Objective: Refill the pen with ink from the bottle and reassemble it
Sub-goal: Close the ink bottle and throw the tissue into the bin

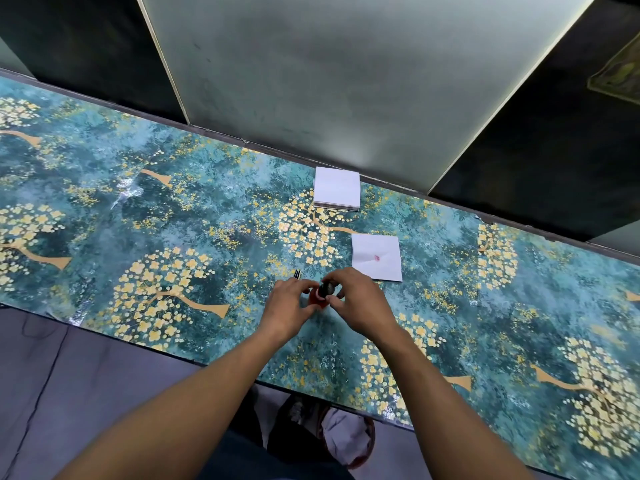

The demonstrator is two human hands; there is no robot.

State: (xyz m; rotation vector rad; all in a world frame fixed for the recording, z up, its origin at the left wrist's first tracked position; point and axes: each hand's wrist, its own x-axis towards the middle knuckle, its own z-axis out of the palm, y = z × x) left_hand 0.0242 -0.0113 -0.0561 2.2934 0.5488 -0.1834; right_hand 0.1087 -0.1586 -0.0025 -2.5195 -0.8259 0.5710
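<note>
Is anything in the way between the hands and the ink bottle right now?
Nothing visible. The left hand holds the ink bottle and the right hand grips its black cap. The pen lies just beyond the left hand, off to the side.

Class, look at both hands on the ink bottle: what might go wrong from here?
1. The left hand holds the ink bottle while the right hand grips its cap; a slip may spill red ink on the table.
2. The pen, partly hidden behind the left hand, might get knocked.
</note>
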